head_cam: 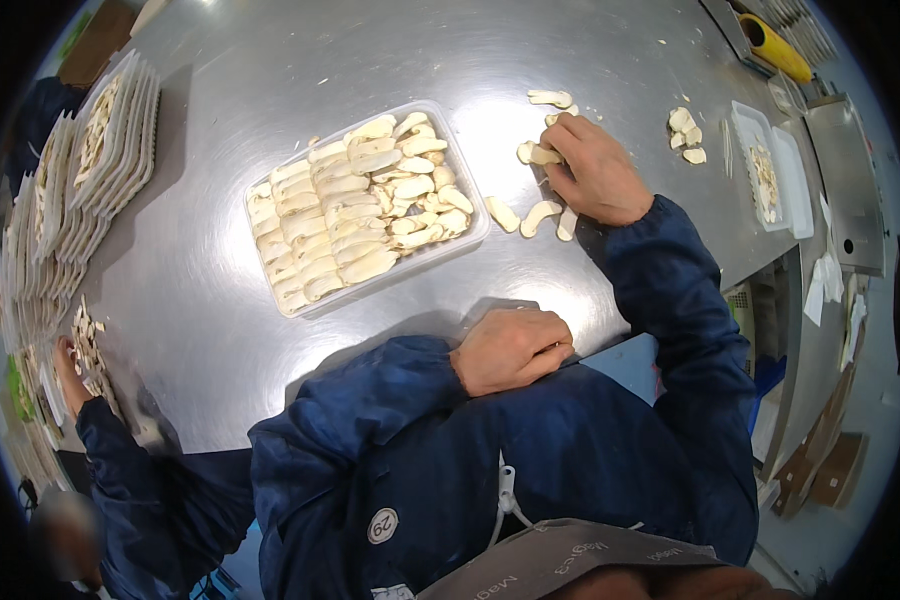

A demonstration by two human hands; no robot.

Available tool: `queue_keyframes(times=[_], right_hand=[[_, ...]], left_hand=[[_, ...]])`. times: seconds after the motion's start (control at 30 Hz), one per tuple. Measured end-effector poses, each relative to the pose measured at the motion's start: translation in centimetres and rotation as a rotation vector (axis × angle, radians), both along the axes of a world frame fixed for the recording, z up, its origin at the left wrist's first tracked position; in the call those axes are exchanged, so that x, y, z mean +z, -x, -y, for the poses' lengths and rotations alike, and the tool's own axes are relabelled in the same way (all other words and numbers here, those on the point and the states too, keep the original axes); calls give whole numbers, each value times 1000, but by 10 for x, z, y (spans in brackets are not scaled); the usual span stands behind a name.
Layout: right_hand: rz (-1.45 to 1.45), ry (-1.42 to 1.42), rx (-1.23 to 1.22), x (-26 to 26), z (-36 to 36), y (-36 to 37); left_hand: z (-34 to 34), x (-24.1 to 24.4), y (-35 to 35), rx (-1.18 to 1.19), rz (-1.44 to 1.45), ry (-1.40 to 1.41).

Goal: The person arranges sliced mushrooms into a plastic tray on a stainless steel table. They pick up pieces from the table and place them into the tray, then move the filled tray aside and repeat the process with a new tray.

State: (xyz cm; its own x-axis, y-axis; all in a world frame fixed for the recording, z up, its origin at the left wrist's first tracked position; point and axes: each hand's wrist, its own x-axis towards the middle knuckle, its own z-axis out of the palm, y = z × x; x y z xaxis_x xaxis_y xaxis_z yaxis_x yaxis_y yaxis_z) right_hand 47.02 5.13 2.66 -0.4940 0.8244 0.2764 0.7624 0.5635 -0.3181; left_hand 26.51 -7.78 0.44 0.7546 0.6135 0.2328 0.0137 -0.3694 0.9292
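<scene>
A clear plastic tray on the steel table holds rows of pale sliced mushrooms, laid overlapping on its left and middle and more jumbled on its right. Right of the tray, my right hand reaches down with bent fingers over several loose mushroom slices. One slice lies at its fingertips; whether the fingers grip it cannot be told. My left hand rests at the table's near edge, its fingers curled in, and no object shows in it.
Stacked trays of slices stand at the left. A co-worker's hand is beside a pile of small pieces. At the right are mushroom chunks, an open container with pieces, and a yellow roll.
</scene>
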Motion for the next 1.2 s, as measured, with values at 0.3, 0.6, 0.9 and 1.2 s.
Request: queue_keyframes(times=[0.3,0.6,0.9,1.2], right_hand=[[114,-111,69,2,-11,1],[-138,-266,279,27,-7,88],[-112,-299,392,10,-24,141],[-72,-305,397,3,-27,143]], left_hand=[[3,-7,-1,4,-12,-48],[5,-13,-1,34,20,-81],[7,-17,-5,51,27,-104],[7,-17,-5,53,45,-85]])
